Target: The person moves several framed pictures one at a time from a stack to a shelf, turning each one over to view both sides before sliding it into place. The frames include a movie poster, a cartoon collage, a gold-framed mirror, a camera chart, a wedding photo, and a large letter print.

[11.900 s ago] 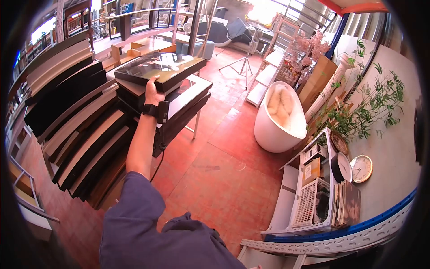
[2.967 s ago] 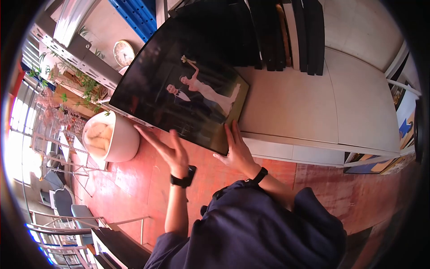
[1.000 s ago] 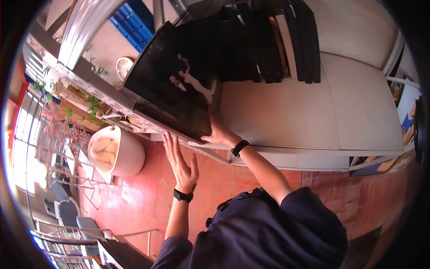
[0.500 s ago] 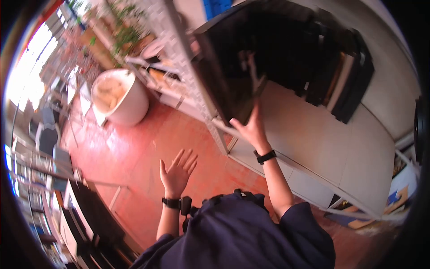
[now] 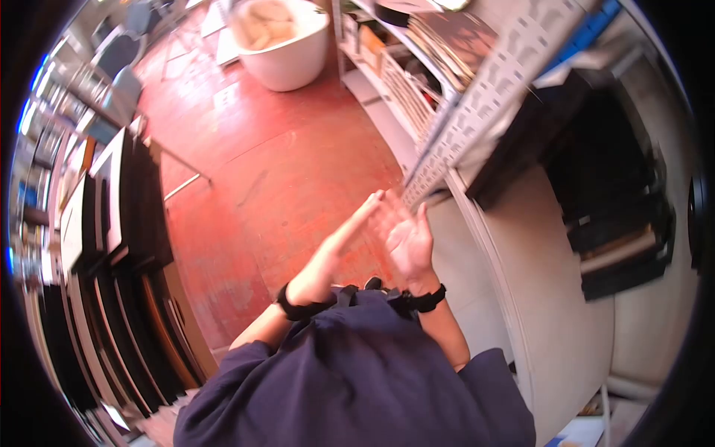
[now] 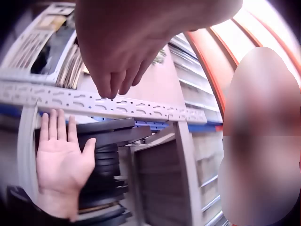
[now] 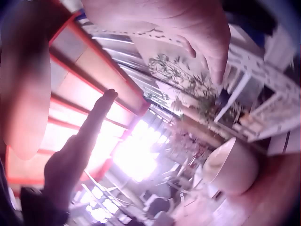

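In the head view my left hand (image 5: 328, 253) is seen nearly edge-on, fingers straight. My right hand (image 5: 410, 246) shows its palm, fingers spread. The fingertips are close together; blur hides whether they touch. Neither hand holds anything. The left wrist view has my left hand (image 6: 129, 52) at the top and the right palm (image 6: 63, 162) facing the camera. In the right wrist view my right hand (image 7: 183, 28) is at the top. A dark framed picture (image 5: 514, 145) leans on the white shelf (image 5: 562, 328), with several dark frames (image 5: 622, 253) beyond it.
A perforated metal upright (image 5: 484, 104) stands beside the picture. Stacked boards and frames (image 5: 123, 320) line the left side. A white tub seat (image 5: 287, 56) stands on the red floor (image 5: 246, 171), near a rack with a white basket (image 5: 410, 86).
The right hand has come off the framed picture and moved close to the left hand. The head view has swung, bringing the shelf to the right and the left stacks further in.
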Demonstrator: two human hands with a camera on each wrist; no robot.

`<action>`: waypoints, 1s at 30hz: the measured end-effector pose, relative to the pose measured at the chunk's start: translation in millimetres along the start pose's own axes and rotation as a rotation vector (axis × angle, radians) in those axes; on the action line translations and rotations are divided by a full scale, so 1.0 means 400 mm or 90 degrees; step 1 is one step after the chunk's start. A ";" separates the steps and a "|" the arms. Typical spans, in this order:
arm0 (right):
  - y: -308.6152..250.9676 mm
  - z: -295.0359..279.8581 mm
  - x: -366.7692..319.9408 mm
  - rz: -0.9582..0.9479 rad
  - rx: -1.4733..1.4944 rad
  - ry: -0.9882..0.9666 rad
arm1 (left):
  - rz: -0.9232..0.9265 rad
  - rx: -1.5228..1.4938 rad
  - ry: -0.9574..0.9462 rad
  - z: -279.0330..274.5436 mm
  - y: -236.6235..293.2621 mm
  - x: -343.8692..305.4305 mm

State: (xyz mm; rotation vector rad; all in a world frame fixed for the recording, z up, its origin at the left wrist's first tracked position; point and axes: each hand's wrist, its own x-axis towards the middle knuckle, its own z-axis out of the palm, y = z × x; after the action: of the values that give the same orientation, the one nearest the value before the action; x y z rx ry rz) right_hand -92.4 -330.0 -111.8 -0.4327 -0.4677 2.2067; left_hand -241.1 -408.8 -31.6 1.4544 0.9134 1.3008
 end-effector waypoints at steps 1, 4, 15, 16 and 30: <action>0.031 0.020 0.016 0.129 0.142 -0.035 | 0.046 0.257 -0.013 -0.009 -0.032 -0.008; 0.095 0.082 0.057 0.222 0.213 -0.110 | 0.081 0.575 -0.055 -0.045 -0.166 -0.063; 0.205 0.272 0.175 -0.423 -0.871 -0.338 | -0.416 -0.621 0.504 -0.356 -0.417 -0.314; 0.265 0.256 0.195 -0.424 -0.991 -0.382 | -0.385 -0.634 0.477 -0.340 -0.369 -0.278; 0.341 -0.693 0.252 0.280 -1.118 0.032 | 0.326 -0.481 0.788 -1.009 0.112 -0.666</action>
State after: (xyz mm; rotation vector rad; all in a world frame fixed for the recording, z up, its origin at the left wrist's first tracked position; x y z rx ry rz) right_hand -117.1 -281.1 -432.0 -1.5281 -2.3923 1.5284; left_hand -683.1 -606.3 -68.6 0.1508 0.5954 2.6445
